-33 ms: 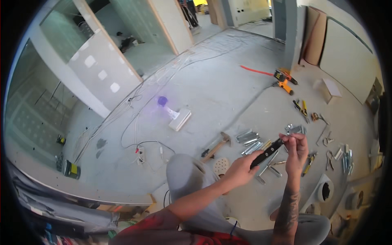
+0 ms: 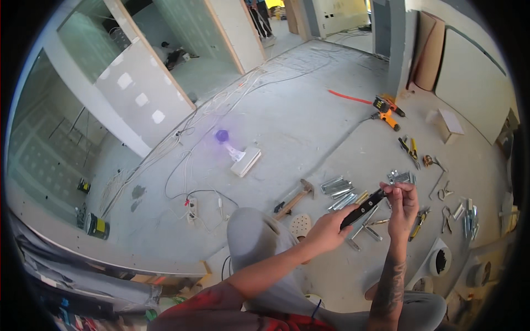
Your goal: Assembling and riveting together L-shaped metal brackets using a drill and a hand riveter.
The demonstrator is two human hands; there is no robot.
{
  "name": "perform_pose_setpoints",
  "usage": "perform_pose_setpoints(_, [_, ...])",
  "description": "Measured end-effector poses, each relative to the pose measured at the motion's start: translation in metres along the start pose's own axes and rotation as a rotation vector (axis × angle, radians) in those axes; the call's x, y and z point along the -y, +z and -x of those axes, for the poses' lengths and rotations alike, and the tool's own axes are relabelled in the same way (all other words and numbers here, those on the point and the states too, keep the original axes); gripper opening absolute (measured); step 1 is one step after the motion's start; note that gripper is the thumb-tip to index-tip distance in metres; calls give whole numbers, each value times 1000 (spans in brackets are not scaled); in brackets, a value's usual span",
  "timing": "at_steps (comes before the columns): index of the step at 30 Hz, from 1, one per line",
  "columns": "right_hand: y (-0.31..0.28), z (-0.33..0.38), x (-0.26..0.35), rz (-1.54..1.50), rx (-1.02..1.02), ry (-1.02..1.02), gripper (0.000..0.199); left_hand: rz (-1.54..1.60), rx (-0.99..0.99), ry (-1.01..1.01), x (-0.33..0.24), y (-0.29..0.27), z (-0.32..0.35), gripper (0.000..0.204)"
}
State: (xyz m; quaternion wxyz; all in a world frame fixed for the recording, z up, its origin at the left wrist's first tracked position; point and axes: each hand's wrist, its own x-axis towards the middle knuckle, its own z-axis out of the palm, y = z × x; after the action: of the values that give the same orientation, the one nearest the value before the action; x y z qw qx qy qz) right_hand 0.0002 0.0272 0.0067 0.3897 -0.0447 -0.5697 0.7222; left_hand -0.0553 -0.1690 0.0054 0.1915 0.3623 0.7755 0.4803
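Observation:
My left hand (image 2: 329, 227) is closed around a black handle with light rivets (image 2: 364, 211), held at a slant above the floor. At its upper end, the fingers of my right hand (image 2: 403, 207) are pinched together. What sits between those fingertips is too small to make out. Under and beside my hands lie several shiny metal profile pieces (image 2: 338, 188). A hammer with a wooden handle (image 2: 295, 201) lies to the left of them. Yellow-and-black pliers (image 2: 409, 150) are farther off, beyond my right hand.
An orange cordless drill (image 2: 388, 115) and a white box-like piece (image 2: 246, 161) are on the floor ahead. Cables (image 2: 185, 151) run along the left wall, near a power strip (image 2: 191, 211). A roll of tape (image 2: 440, 261) lies at the right. Another person (image 2: 259, 19) stands in the far doorway.
The view has shifted very slightly. Both hands keep the same hold on the black handle.

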Motion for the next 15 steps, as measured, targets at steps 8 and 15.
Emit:
perform_pose_setpoints(8, [-2,1,-19,688,102,-238,40,14,-57,21,-8,-13,1,48])
perform_pose_setpoints(15, [-4,23,-45,-325,570,263,121,153,215,391,-42,-61,-27,36])
